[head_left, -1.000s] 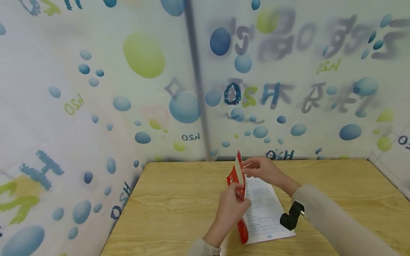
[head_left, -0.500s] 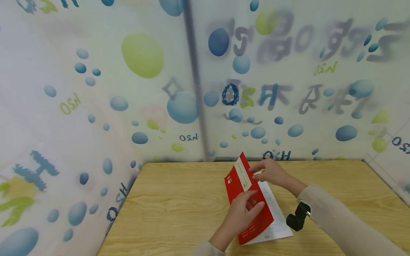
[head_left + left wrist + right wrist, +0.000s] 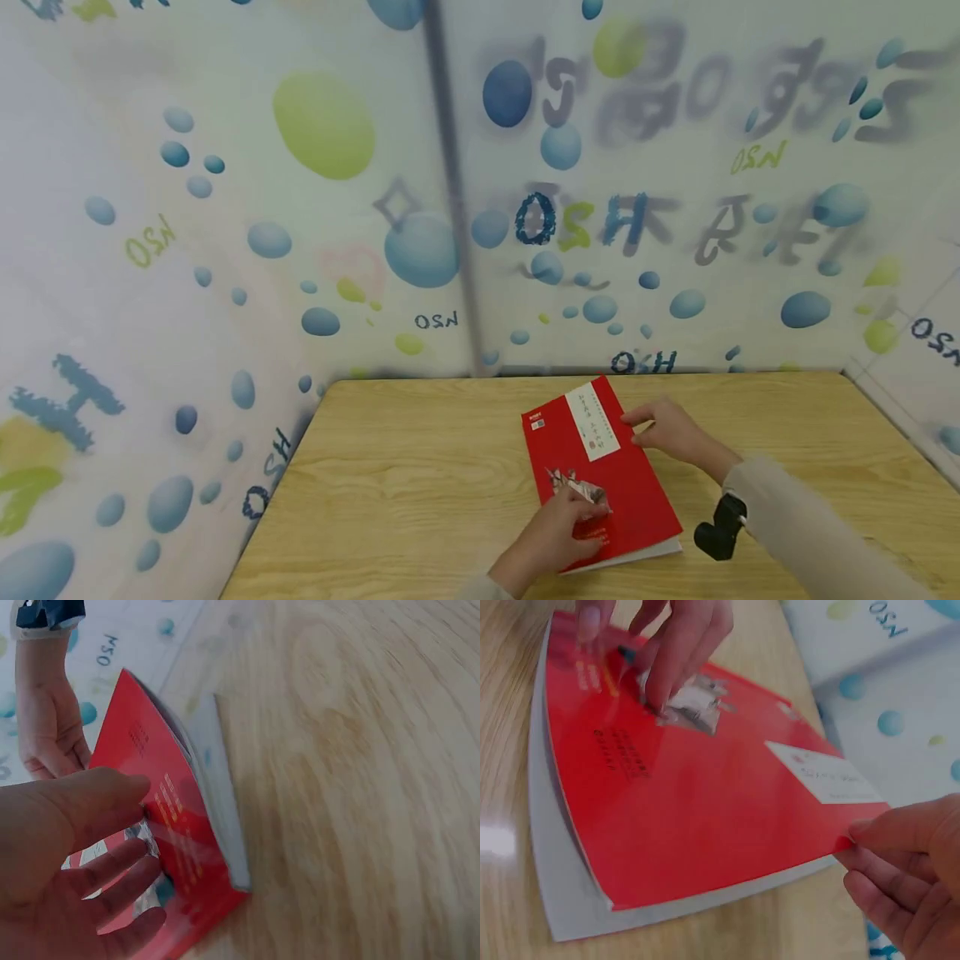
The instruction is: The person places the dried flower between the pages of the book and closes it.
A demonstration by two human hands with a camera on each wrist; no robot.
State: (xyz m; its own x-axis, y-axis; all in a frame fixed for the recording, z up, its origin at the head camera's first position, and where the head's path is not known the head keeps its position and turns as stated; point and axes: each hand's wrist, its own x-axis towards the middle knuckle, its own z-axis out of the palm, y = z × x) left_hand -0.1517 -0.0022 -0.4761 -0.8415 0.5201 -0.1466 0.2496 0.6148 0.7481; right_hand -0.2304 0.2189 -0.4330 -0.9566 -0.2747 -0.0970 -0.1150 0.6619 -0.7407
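Since a second ago the red cover has come down, and the booklet point(image 3: 600, 475) now lies almost closed on the tabletop point(image 3: 405, 475). Our left hand point(image 3: 558, 533) presses the near part of the cover with straight fingers. Our right hand point(image 3: 671, 433) pinches the far edge. We should press along the spine side so the cover settles flat.
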